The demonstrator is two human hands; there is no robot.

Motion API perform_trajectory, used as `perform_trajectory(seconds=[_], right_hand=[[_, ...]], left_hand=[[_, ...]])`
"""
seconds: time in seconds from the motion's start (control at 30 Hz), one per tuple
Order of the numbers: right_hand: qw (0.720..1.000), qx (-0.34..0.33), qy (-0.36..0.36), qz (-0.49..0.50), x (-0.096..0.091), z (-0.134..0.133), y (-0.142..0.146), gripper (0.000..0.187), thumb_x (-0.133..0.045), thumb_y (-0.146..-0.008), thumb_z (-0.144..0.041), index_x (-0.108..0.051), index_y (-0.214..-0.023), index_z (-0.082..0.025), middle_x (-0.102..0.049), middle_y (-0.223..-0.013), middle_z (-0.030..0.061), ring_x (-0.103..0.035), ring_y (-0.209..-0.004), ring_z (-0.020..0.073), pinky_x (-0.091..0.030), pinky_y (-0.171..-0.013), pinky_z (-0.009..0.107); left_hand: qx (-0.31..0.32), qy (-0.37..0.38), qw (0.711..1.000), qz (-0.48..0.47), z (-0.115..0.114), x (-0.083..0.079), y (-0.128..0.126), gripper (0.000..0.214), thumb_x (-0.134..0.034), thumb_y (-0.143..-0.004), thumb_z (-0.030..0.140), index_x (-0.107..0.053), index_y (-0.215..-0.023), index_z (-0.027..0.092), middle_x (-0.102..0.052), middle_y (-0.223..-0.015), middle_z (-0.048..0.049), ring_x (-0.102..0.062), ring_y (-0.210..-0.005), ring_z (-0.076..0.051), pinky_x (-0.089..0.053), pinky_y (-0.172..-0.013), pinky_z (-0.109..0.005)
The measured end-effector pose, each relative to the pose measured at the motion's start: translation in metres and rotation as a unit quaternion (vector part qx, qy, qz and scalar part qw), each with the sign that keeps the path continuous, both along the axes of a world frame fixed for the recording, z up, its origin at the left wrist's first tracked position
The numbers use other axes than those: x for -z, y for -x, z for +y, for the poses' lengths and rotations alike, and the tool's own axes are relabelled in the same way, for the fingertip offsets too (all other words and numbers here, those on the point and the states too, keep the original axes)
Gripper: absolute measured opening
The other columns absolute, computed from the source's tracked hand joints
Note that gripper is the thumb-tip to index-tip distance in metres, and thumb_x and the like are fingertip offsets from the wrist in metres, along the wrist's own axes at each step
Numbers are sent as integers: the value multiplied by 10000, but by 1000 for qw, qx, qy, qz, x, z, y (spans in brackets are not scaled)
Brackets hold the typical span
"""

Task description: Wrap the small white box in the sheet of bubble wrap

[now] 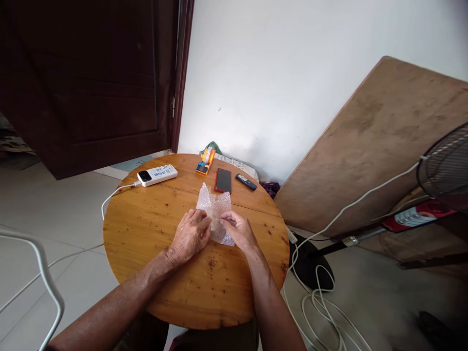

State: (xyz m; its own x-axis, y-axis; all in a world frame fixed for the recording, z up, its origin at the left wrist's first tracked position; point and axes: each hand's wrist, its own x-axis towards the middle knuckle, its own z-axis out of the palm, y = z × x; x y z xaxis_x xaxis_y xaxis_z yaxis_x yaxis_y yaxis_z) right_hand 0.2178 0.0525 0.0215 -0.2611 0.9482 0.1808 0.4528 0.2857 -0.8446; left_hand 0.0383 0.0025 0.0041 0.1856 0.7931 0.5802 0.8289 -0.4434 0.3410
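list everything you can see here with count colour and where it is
table: 1, round, honey-brown wood, centre
bubble wrap: 1 piece, clear, mid-table, between the hands
power bank: 1, white, far left of the tabletop, white cable plugged in
tape dispenser: 1, orange, far edge of the table
phone: 1, black with red edge, flat beyond the wrap
small handset: 1, dark, right of the phone
board: 1, brown, leaning on the wall at right
fan: 1, dark grille, far right
floor cables: several loops, white, right of the table
door: 1, dark brown, upper left
left hand: pinching the wrap's left side
right hand: pinching its right side
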Motion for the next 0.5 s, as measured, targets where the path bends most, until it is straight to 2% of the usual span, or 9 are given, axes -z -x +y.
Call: perform_trajectory(seconds=[0.17, 0.33, 0.4, 0.5], right_hand=[[999, 16, 30, 32, 16, 6, 2, 175, -642, -727, -352, -642, -753, -179, -613, -664, -21, -533, -576, 121, -403, -557, 232], [999, 19, 27, 2, 16, 7, 2, 191, -634, -744, -375, -649, -746, -186, -580, -609, -35, -503, -538, 116, -380, -524, 228], [999, 36, 8, -23, 13, 5, 1, 192, -625, -751, -379, -659, -771, -191, -622, -662, -17, -551, -597, 137, -418, -568, 243], [992, 101, -19, -73, 9, -2, -6, 269, -649, -742, -400, -680, -914, -195, -698, -880, 41, -618, -764, 185, -474, -688, 293]], left_hand=[[19, 8, 1000, -2, 2, 3, 1, 258, -499, -863, 148, -681, -1039, 197, -600, -1056, -96, -512, -936, -226, -470, -840, -360], [40, 36, 998, 23, 0, -1, 3, 316, -503, -859, 131, -668, -1108, 231, -583, -1113, -94, -502, -992, -243, -470, -867, -384], [49, 53, 997, 22, -1, -3, 4, 313, -512, -850, 127, -675, -1094, 235, -572, -1130, -98, -492, -1011, -252, -470, -873, -395], [55, 73, 996, 21, -2, -6, 4, 308, -517, -842, 122, -680, -1076, 239, -560, -1144, -98, -478, -1032, -258, -468, -877, -400]])
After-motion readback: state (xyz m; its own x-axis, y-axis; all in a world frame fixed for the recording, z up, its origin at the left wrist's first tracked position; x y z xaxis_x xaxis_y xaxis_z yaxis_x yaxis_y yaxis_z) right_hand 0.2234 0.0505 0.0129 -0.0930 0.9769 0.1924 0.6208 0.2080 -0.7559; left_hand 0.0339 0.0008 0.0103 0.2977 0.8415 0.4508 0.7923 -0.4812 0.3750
